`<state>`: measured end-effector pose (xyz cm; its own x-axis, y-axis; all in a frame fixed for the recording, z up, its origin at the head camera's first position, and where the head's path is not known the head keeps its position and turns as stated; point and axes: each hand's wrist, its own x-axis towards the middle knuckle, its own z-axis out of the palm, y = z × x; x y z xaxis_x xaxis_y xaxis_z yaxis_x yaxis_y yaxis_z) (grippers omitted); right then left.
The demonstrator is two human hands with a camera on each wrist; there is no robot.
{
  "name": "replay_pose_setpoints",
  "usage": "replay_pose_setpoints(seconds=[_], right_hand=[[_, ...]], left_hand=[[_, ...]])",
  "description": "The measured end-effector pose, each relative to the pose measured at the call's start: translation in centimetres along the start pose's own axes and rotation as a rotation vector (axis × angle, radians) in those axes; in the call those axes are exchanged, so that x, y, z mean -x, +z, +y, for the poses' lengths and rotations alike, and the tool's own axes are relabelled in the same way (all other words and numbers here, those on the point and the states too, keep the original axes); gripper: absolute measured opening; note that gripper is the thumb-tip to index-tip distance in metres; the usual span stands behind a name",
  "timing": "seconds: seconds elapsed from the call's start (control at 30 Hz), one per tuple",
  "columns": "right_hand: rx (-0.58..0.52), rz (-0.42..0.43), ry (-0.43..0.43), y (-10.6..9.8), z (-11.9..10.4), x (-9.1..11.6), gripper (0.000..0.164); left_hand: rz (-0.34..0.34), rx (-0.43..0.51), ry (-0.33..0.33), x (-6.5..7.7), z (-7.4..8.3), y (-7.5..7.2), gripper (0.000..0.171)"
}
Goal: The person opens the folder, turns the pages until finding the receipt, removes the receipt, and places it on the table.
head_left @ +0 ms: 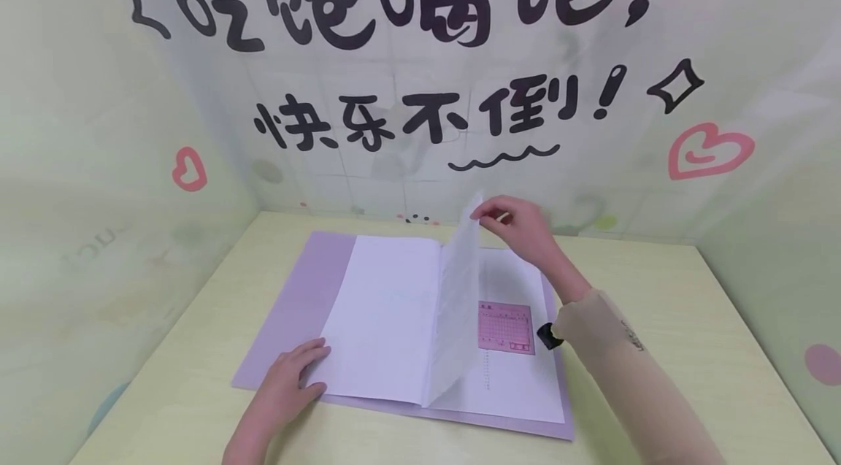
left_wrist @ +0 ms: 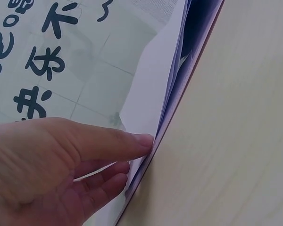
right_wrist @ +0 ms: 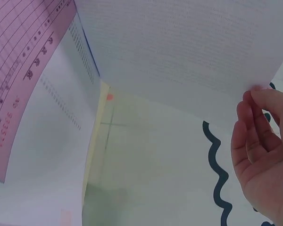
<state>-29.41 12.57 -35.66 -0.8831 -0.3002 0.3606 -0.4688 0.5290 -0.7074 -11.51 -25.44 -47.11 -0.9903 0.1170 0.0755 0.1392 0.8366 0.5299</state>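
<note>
A book or folder with a light purple cover (head_left: 298, 304) lies spread on the table. My right hand (head_left: 515, 225) pinches the top outer corner of a printed page (head_left: 458, 312), which stands nearly upright at the middle fold. In the right wrist view, the thumb and fingertips meet at that page's corner. My left hand (head_left: 282, 386) rests at the lower left of the white left page (head_left: 388, 304), its thumb (left_wrist: 137, 143) at the bottom edge. Behind the raised page, a pink printed slip (head_left: 507, 328) lies on the right page (head_left: 525, 392), partly hidden.
The pale wooden table (head_left: 657, 312) extends on both sides of the book. A wall sheet (head_left: 368, 180) with black lettering and pink hearts stands behind it. A black object (head_left: 549, 336) shows by the right sleeve (head_left: 624, 363).
</note>
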Motion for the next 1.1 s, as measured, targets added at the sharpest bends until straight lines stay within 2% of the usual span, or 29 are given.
replay_pose_setpoints(seconds=[0.17,0.37,0.63,0.83,1.1], right_hand=[[-0.062,-0.014,0.019,1.4,-1.0,-1.2,0.013],[-0.101,-0.015,-0.017,3.2,-2.2,-2.4,0.011],[-0.155,-0.021,-0.046,5.9,-3.2,-3.8,0.013],[-0.171,-0.009,-0.051,7.4,-3.8,-4.5,0.013],[-0.166,-0.044,-0.07,9.7,-4.6,-5.3,0.012]], left_hand=[[0.026,-0.002,0.019,0.1,-0.2,0.1,0.05],[0.048,-0.008,0.032,0.2,-0.5,0.1,0.05],[0.035,-0.003,0.029,0.2,-0.5,0.1,0.049],[0.025,0.015,0.038,0.0,-0.6,0.1,0.049],[0.039,0.012,0.048,0.2,-0.9,0.0,0.053]])
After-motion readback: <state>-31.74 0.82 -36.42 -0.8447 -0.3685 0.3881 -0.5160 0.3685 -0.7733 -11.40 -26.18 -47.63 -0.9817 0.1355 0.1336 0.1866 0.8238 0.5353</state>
